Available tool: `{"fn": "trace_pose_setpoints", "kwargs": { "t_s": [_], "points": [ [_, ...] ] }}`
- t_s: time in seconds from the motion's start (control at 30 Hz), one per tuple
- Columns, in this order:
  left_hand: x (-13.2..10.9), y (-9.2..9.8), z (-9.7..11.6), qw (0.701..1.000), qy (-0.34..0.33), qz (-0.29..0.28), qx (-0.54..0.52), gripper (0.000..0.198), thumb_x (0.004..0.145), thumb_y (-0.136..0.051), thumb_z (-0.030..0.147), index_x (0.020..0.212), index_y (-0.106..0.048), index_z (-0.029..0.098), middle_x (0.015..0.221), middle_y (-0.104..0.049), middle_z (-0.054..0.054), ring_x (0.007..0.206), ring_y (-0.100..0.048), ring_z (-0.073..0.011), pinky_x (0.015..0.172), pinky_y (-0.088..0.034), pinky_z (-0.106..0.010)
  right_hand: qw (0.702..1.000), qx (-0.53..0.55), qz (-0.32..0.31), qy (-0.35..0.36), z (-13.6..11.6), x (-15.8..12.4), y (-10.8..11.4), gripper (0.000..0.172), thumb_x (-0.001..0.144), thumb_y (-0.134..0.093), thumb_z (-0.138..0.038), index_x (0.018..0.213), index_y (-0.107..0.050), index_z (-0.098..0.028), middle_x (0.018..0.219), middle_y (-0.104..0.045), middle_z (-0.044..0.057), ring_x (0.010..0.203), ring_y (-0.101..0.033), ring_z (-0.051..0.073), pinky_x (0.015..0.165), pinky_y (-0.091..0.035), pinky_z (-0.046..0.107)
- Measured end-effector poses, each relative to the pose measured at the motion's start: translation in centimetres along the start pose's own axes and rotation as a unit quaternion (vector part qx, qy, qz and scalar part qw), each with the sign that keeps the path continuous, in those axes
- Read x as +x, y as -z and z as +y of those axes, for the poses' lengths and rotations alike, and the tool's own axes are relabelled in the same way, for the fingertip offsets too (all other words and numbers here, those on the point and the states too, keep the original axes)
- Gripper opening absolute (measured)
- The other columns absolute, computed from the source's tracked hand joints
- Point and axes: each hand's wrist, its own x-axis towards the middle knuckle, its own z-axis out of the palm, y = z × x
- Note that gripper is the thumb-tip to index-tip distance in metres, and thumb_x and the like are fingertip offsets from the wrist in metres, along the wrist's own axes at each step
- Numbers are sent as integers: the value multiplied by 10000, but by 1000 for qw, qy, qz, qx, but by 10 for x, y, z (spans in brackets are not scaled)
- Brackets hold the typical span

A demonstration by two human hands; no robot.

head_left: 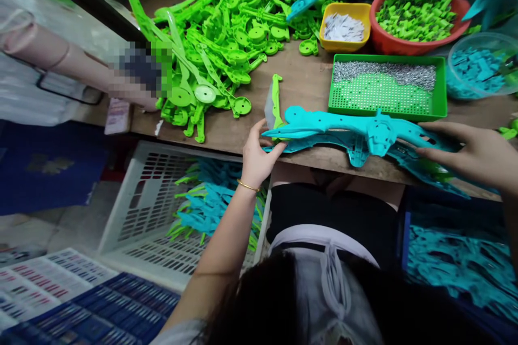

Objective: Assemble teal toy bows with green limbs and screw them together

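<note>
Across the front of the workbench lies a long turquoise plastic shell [335, 121], with a second turquoise piece [309, 142] showing just beneath it. My left hand [259, 153] grips the left tip, thumb below and fingers above. At the other end, my right hand [471, 151] has its thumb and fingers around the shell's right part; its fingertips are partly out of sight. Close to my left fingers stands a slim green plastic part [276, 99] with a greyish translucent piece beside it. Whether the two turquoise pieces are joined, I cannot tell.
Green plastic parts [243, 38] are heaped at the back left. A green tray [388, 113] of screws, a yellow dish [343, 46], a red bowl [421, 48] and a clear tub [481, 91] stand behind the shell. Below are a white crate [133, 194] and a blue bin [406, 232].
</note>
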Motion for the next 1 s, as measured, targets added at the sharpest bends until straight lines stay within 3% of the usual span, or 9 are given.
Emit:
{"fn": "trace_pose_setpoints", "kwargs": {
  "t_s": [0.1,0.23,0.33,0.5,0.73,1.0],
  "points": [
    [-3,8,-9,992,35,-16,-119,664,661,-754,325,1257,-487,204,1163,-622,-103,832,-652,-160,769,-532,-287,1000,-7,0,15,-5,-1,-3,611,712,-599,-542,1252,-614,-256,1154,-682,77,863,-637,249,789,-456,371],
    [-6,17,-16,979,67,15,-192,552,650,-645,225,1184,-509,207,1064,-657,-85,824,-673,-169,741,-555,-291,999,-9,4,32,-9,-3,-5,645,687,-586,-576,1238,-627,-243,1101,-695,86,846,-638,264,748,-457,371],
    [-8,21,-13,964,111,24,-240,529,628,-573,206,1152,-506,212,973,-691,-66,798,-686,-191,662,-576,-303,998,-22,2,51,-14,-4,-5,652,698,-553,-584,1253,-618,-247,1123,-685,89,911,-638,281,762,-454,370],
    [-8,25,-3,930,166,3,-328,503,613,-505,198,1116,-501,205,785,-710,-15,745,-699,-182,703,-589,-336,996,-57,8,61,-24,-4,-7,677,692,-516,-582,1256,-620,-223,1085,-694,112,868,-640,296,733,-450,375],
    [-8,26,-4,916,193,6,-352,447,644,-475,221,1090,-478,193,778,-723,-35,741,-709,-187,745,-585,-369,993,-108,3,49,-25,-1,-3,766,681,-433,-728,1237,-646,-246,999,-711,133,798,-633,327,661,-443,390],
    [-10,24,-3,922,194,15,-335,380,690,-484,245,1068,-493,208,780,-707,-25,777,-714,-188,752,-583,-362,982,-141,11,122,-22,-6,-21,599,836,-455,-508,1373,-515,-249,1261,-644,109,1079,-624,325,796,-489,403]
  ]
}}
